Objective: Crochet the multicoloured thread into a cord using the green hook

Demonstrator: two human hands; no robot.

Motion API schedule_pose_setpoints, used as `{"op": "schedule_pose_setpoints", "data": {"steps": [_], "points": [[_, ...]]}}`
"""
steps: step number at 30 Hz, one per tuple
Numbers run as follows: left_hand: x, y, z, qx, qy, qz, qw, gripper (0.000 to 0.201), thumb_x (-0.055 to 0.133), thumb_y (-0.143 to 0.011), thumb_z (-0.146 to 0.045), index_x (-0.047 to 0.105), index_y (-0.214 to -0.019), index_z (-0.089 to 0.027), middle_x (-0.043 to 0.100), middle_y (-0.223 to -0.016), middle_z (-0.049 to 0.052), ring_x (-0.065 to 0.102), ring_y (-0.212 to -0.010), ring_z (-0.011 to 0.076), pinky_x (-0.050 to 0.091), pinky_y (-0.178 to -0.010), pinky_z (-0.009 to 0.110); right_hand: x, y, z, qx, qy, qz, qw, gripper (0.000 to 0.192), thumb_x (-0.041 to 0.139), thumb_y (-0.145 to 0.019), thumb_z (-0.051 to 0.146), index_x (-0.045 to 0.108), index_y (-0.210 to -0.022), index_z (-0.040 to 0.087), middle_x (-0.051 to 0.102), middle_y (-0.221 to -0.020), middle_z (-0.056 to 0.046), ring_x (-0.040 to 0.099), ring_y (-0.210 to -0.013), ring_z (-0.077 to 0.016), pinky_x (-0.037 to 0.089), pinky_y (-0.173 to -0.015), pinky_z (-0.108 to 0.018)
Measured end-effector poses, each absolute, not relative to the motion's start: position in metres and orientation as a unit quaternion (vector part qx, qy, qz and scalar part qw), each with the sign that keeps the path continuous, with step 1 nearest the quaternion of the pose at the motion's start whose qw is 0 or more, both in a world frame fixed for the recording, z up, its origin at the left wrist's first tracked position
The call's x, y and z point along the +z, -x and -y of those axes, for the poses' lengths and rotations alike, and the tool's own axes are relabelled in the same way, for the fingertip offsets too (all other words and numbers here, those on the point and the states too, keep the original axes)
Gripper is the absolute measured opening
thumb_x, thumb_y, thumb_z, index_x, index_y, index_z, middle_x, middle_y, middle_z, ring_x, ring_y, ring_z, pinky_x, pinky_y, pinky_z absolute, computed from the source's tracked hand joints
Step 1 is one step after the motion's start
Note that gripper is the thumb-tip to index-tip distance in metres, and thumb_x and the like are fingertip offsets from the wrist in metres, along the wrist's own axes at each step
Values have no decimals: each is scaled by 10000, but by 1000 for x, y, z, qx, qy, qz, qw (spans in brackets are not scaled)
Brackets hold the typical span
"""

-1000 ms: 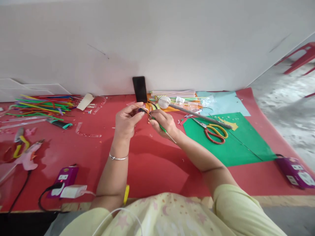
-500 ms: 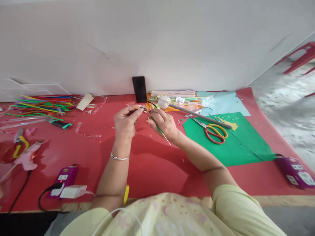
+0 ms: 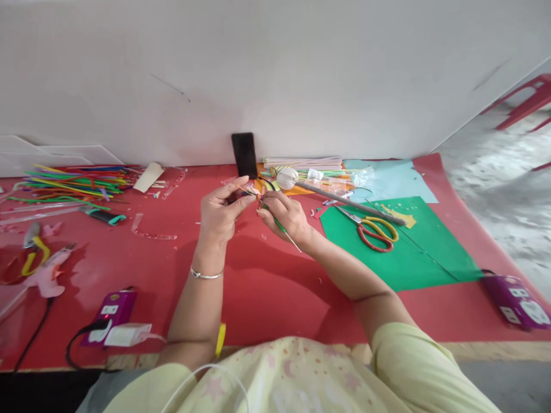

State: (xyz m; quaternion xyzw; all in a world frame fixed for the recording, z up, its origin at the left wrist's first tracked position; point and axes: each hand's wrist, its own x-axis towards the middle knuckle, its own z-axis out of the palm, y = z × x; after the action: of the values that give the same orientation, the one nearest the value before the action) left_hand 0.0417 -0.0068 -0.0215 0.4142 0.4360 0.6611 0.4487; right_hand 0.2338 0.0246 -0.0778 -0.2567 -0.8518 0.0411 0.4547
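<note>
Both hands were lifted a little over the red table (image 3: 267, 287) and met near its middle. From my screen I saw the left hand (image 3: 221, 215) with thumb and fingers pressed together on a small piece (image 3: 248, 191), too small for me to say what it was. The right hand (image 3: 286, 215) pinched a thin green stick (image 3: 279, 225) between its fingertips; the upper end of the stick touched the small piece, and the lower end pointed out below the hand, toward the person. On the left wrist was a thin bracelet (image 3: 206, 275).

Behind the hands, a black phone (image 3: 244, 155) leaned upright against the white wall. To the right, scissors (image 3: 372, 229) with red and yellow handles lay on a green sheet (image 3: 408, 258), with a long grey stick (image 3: 348, 202) just beside them. Far left lay a heap of colored sticks (image 3: 73, 180), and nearer the front edge a purple power strip (image 3: 112, 308) with a white charger (image 3: 129, 334) plugged in.
</note>
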Motion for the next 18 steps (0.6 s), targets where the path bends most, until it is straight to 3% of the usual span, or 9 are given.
{"op": "schedule_pose_setpoints", "data": {"steps": [3, 8, 11, 14, 18], "points": [[-23, -39, 5, 657, -406, -416, 479, 506, 1114, -582, -225, 951, -1060, -247, 712, -715, -33, 495, -514, 55, 331, -461, 220, -80, -235, -26, 42, 242, 848, 470, 385, 456, -1242, 451, 733, -1271, 186, 792, -1276, -200, 803, -1214, -294, 697, -1010, -435], [-22, -31, 3, 572, -385, -372, 622, 508, 1132, -540, -238, 955, -1015, -252, 677, -645, -40, 309, -434, 11, 190, -416, 204, -84, -245, -41, 24, 158, 865, 476, 447, 520, -1215, 554, 734, -1354, 187, 782, -1340, -210, 790, -1262, -310, 702, -1050, -471], [-20, -28, 3, 538, -390, -388, 639, 517, 1105, -513, -164, 954, -1002, -235, 717, -668, -17, 380, -455, 25, 223, -425, 202, -81, -251, -50, 40, 159, 889, 428, 461, 568, -1189, 598, 766, -1336, 209, 786, -1367, -199, 782, -1287, -320, 700, -1068, -491], [-18, -27, 5, 555, -408, -426, 587, 508, 1054, -517, -114, 953, -1004, -218, 732, -696, -11, 499, -508, 59, 326, -459, 209, -74, -254, -54, 37, 178, 899, 398, 406, 566, -1207, 533, 792, -1303, 210, 805, -1348, -180, 795, -1272, -297, 696, -1074, -456], [-15, -24, 7, 565, -415, -453, 551, 464, 1003, -534, -125, 953, -989, -205, 726, -708, -11, 449, -495, 45, 276, -462, 215, -63, -257, -51, 41, 184, 911, 367, 368, 553, -1224, 438, 811, -1333, 199, 823, -1353, -177, 815, -1259, -278, 694, -1081, -424]]}}
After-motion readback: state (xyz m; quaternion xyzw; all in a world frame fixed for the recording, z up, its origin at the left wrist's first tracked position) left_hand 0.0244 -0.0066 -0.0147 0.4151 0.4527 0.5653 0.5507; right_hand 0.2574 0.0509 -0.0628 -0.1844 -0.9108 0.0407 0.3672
